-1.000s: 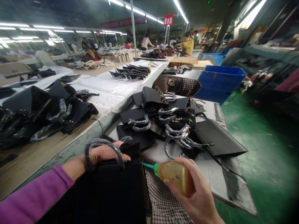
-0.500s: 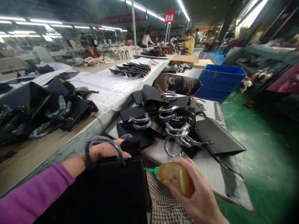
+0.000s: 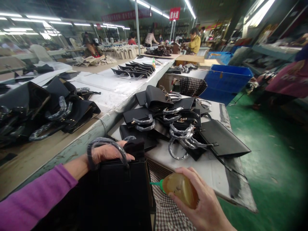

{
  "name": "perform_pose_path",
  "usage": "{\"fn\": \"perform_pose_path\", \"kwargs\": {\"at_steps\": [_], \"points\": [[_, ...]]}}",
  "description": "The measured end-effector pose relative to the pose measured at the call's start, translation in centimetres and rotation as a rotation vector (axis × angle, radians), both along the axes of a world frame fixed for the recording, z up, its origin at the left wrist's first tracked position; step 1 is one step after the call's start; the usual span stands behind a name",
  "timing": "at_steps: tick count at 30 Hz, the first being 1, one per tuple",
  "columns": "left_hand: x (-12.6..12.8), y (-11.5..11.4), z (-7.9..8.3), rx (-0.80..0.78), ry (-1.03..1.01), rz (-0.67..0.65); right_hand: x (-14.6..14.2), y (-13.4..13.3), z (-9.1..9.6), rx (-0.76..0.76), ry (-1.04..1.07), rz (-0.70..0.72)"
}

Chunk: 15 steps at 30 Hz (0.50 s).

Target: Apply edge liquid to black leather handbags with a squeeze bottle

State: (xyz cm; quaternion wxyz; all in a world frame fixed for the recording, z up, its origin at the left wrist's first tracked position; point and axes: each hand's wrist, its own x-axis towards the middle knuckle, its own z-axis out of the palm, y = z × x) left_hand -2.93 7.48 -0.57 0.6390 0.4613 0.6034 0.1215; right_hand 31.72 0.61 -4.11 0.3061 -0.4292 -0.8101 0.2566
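A black handbag point(image 3: 115, 195) stands upright close to me, its arched handle point(image 3: 108, 142) wrapped in clear plastic. My left hand point(image 3: 110, 152) reaches through under that handle and grips the bag's top edge, fingers partly hidden. In my right hand point(image 3: 204, 199) is a squeeze bottle point(image 3: 180, 189) of amber liquid, lying sideways with fingers and thumb wrapped round it. Its thin green nozzle point(image 3: 156, 183) points left at the bag's right side edge; whether the tip touches cannot be made out. Checkered cloth point(image 3: 166, 211) shows beneath the bottle.
Several black handbags with wrapped handles point(image 3: 181, 131) lie piled on the side table point(image 3: 216, 173). More bags point(image 3: 69, 112) cover the long bench at left. A blue bin point(image 3: 226, 83) stands beyond, on green floor. A person in pink point(image 3: 288, 80) is at right; others work farther back.
The bottle's nozzle has moved lower along the bag's side edge, with my right hand. My left hand keeps its grip. The person in pink at right has come further into view.
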Motion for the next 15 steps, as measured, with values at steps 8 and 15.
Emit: {"fn": "perform_pose_path", "kwargs": {"at_steps": [8,15], "points": [[0.2,-0.4,0.1,0.026,-0.010,0.036,0.4,-1.1,-0.1,-0.070,-0.013,0.031],[-0.1,0.1,-0.4,0.030,-0.008,-0.023,0.4,-1.2,-0.5,-0.111,-0.021,0.033]]}}
